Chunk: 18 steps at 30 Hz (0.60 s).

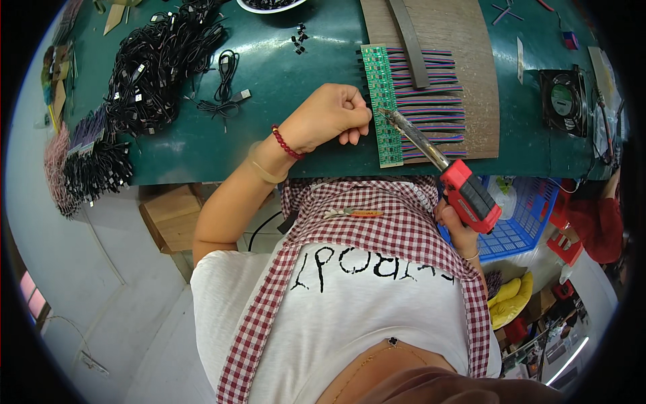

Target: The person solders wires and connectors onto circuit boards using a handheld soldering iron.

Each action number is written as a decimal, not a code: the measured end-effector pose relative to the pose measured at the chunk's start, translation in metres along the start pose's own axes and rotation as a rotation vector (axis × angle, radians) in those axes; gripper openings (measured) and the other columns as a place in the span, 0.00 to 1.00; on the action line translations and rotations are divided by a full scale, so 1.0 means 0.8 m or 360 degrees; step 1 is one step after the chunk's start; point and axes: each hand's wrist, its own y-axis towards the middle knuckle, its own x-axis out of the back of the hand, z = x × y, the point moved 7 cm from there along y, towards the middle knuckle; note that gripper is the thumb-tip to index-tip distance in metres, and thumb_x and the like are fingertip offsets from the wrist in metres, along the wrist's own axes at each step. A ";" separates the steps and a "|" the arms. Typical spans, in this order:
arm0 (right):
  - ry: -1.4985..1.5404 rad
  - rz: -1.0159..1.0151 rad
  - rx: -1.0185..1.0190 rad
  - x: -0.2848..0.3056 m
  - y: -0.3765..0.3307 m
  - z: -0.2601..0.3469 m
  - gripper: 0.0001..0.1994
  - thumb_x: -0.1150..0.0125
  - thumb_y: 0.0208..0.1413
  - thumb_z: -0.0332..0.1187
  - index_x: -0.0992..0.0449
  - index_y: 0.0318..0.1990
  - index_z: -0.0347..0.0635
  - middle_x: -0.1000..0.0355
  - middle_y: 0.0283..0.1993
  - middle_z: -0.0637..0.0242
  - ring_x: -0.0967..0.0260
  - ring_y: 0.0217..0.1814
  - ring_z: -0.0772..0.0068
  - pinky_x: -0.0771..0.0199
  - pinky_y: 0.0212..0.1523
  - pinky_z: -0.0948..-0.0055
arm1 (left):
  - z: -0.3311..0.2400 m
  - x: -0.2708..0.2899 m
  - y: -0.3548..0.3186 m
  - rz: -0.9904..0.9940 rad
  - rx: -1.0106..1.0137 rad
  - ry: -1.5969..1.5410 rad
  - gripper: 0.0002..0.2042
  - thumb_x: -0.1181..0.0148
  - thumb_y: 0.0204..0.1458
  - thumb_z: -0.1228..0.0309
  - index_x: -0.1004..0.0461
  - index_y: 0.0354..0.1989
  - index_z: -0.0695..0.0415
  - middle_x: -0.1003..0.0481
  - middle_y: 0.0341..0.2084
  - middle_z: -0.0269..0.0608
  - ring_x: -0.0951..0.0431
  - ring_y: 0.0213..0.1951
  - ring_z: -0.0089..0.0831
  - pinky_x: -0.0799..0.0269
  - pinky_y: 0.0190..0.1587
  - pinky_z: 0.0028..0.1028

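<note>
My right hand [456, 227] grips a red and black soldering iron [464, 188]; its metal tip reaches up to a long green circuit strip [382, 108]. Coloured ribbon wires [431, 101] run from that strip across a wooden board [481, 74], held down by a dark bar [410, 40]. My left hand [333, 114] is closed in a fist, resting on the green table [282, 74] just left of the strip; whether it pinches anything thin is not visible. A red bead bracelet [288, 143] circles that wrist.
A big heap of black cables [161, 60] lies at the left, with more bundles [94, 168] at the table's edge. A small fan [565, 101] stands at the right. Below the table are a blue basket [521, 215] and a wooden box [171, 219].
</note>
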 end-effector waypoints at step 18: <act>-0.0047 0.0011 -0.0041 0.004 -0.004 -0.002 0.06 0.38 0.47 0.27 0.25 0.33 0.38 0.29 0.30 0.68 0.32 0.30 0.76 0.32 0.31 0.75 | 0.003 0.002 0.003 0.0007 -0.0017 0.0005 0.06 0.45 0.50 0.75 0.35 0.24 0.61 0.27 0.18 0.39 0.30 0.16 0.17 0.39 0.17 0.15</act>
